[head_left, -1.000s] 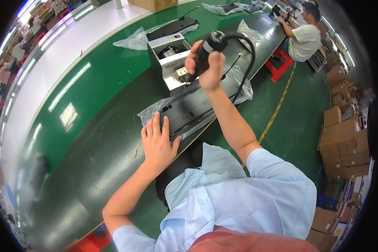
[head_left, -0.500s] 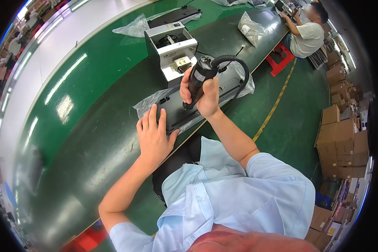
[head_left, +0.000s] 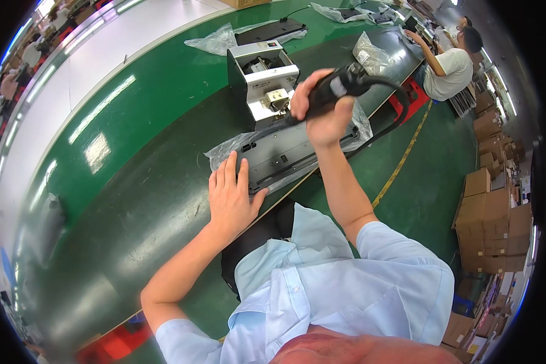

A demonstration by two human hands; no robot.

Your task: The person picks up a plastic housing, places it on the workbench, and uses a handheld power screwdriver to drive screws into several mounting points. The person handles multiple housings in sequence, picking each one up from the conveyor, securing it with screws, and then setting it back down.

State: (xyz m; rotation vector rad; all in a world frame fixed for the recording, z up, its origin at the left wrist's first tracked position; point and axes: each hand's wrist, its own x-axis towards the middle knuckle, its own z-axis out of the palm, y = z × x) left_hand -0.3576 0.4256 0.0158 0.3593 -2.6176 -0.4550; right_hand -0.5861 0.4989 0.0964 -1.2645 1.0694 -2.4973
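My right hand (head_left: 329, 125) is wrapped round a black electric screwdriver (head_left: 327, 96), which is tilted with its bit end toward the lower left. Its thick black cable loops off to the right. The bit end is close to the front of a silver and black screw feeder (head_left: 262, 80); I cannot tell whether they touch. Below lies a long dark grey panel (head_left: 285, 156) on clear plastic wrap (head_left: 223, 151). My left hand (head_left: 230, 197) rests with fingers stretched out on the panel's left end.
The green-topped bench (head_left: 139, 233) curves away to the far right. Behind the feeder lies another dark panel (head_left: 272, 31) on plastic. A clear bag of small parts (head_left: 371, 56) sits farther right. A co-worker (head_left: 452, 70) sits by a red stool (head_left: 414, 100). Cardboard boxes (head_left: 488, 212) are stacked at right.
My right hand has lifted the screwdriver off the panel and moved it up and right, tilting it from upright toward the feeder. My left hand stays on the panel. The view has shifted slightly.
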